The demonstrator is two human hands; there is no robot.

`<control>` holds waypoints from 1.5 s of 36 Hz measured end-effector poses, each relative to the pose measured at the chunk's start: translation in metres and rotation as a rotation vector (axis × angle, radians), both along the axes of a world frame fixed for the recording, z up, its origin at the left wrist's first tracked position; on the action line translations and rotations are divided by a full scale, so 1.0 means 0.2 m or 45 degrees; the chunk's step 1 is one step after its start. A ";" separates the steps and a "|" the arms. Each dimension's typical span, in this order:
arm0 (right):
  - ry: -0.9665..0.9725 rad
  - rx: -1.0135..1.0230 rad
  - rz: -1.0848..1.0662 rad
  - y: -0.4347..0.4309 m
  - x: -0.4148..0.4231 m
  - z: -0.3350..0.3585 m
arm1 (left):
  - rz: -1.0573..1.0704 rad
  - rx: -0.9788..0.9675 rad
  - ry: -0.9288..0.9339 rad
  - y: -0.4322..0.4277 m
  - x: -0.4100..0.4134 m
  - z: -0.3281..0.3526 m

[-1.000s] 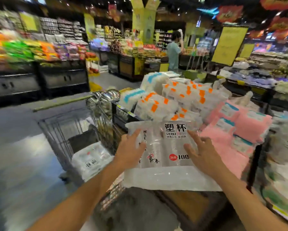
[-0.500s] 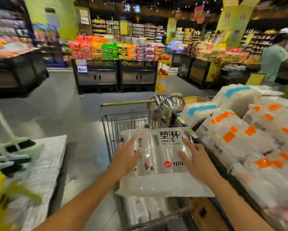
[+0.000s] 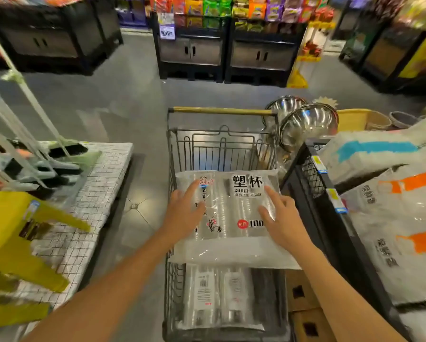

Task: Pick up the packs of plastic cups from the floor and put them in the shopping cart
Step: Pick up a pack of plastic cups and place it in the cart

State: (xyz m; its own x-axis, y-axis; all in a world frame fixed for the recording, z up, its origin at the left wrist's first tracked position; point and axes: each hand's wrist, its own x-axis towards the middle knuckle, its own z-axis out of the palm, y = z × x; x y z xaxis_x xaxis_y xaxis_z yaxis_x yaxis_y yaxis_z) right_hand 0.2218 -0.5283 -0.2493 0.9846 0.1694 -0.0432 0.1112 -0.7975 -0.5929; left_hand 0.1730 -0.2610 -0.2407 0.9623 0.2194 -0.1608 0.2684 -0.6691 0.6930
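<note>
Both hands, left [image 3: 184, 215] and right [image 3: 281, 218], spread flat, gripping pack of plastic cups [image 3: 228, 213] by its sides at frame centre, over shopping cart [image 3: 221, 146]. Lower level onto pack inside [image 3: 219, 297]; release together.

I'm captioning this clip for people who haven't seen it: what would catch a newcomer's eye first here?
First, the clear pack of plastic cups in the middle, held flat over the wire shopping cart by the left hand and right hand. Below it, another cup pack already lies in the cart. Shiny steel bowls stand right of the cart, a yellow stool at far left.
</note>
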 end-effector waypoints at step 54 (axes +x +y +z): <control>0.267 -0.503 0.188 0.19 0.99 -0.61 | -0.228 0.524 0.295 0.10 0.96 -0.58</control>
State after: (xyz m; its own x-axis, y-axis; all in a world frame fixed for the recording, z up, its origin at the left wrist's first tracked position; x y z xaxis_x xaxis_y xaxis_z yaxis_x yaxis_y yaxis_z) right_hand 0.4204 -0.4903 -0.3707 0.9144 0.2372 -0.3281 0.1503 -0.9513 -0.2691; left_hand 0.3640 -0.2406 -0.3576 0.9399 0.1445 -0.3095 0.2402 -0.9238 0.2982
